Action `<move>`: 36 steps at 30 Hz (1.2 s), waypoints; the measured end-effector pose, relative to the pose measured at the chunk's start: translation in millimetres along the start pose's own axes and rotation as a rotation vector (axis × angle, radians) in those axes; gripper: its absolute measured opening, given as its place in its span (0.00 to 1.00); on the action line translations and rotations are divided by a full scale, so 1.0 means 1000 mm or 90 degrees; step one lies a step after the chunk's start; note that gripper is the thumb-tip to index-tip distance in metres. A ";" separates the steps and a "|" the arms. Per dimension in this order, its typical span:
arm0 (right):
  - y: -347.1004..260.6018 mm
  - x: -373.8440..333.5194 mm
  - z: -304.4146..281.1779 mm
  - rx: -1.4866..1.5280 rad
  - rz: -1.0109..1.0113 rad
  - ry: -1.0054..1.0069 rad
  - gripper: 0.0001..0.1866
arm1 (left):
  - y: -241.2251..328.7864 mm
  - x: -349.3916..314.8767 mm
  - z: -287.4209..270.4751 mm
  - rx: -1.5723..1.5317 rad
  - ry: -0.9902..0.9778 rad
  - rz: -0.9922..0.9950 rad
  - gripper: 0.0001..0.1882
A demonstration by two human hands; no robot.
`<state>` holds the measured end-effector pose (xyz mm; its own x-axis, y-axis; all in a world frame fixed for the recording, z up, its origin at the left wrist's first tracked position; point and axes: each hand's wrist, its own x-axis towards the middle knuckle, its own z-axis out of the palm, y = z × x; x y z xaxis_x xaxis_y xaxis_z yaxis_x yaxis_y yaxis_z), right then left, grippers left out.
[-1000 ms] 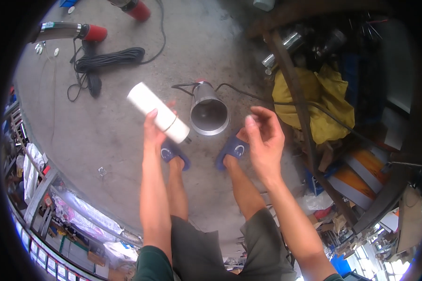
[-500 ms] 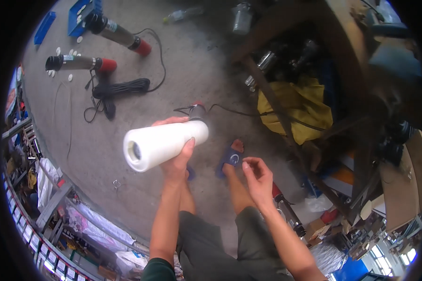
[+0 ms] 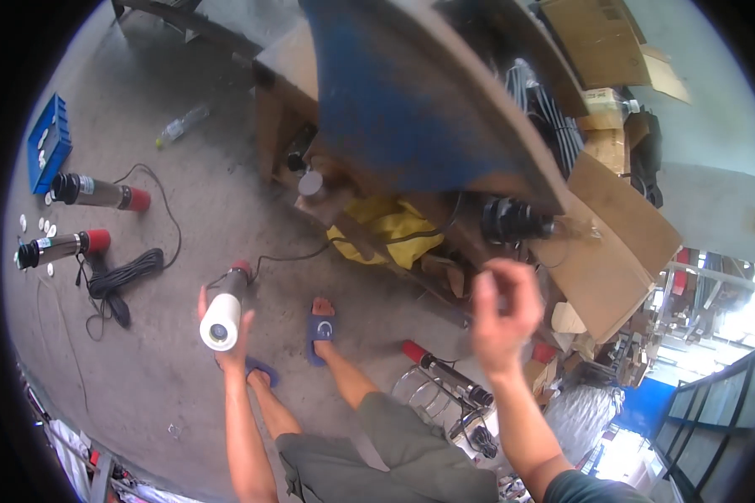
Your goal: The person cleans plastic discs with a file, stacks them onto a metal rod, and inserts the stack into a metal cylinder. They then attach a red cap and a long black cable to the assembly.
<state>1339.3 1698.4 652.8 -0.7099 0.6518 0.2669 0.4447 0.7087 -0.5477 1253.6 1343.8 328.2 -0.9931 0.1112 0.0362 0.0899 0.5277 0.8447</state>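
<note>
My left hand (image 3: 236, 339) is closed around a white cylindrical sleeve (image 3: 219, 325), whose round end faces up with a grey centre showing. Beyond the sleeve, a dark metal tube with a red end (image 3: 241, 267) sticks out; a black cable runs from there toward the workbench. My right hand (image 3: 505, 318) is raised near the bench's edge, its thumb and curled fingers apart, somewhat blurred, with nothing visible in it. Just past its fingers lies a black cylindrical fitting (image 3: 505, 220).
Two metal pumps with red ends (image 3: 109, 194) lie on the floor at left, beside coiled black cable (image 3: 130, 272) and a blue crate (image 3: 50, 142). A blue-topped workbench (image 3: 394, 101) fills the upper middle. Yellow cloth (image 3: 386, 235) hangs below; cardboard (image 3: 604, 251) stands right.
The view has swung right toward the workbench. My left hand still holds the white sleeve, now with its end turned up toward me. My right hand has risen and reached out toward the bench.
</note>
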 end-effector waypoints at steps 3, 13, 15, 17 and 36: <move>-0.007 0.055 -0.035 -0.284 -0.150 0.042 0.33 | 0.026 -0.015 -0.019 -0.079 0.011 -0.160 0.66; -0.013 0.040 -0.062 -0.252 0.004 -0.056 0.25 | 0.029 -0.033 -0.057 0.006 0.097 -0.137 0.26; -0.031 0.003 -0.060 -0.031 0.090 -0.029 0.25 | 0.040 -0.008 -0.063 0.077 0.065 -0.017 0.22; -0.048 -0.028 -0.046 -0.025 0.147 -0.119 0.27 | 0.027 0.010 -0.061 0.166 0.010 0.084 0.22; -0.096 -0.130 0.079 0.073 0.216 -0.416 0.30 | 0.051 0.010 -0.011 0.253 0.097 -0.155 0.20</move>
<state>1345.7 1524.6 607.7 -0.7395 0.5109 -0.4383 0.6631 0.4410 -0.6047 1247.8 1362.2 377.8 -0.9859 -0.1638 -0.0343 -0.1539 0.8074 0.5696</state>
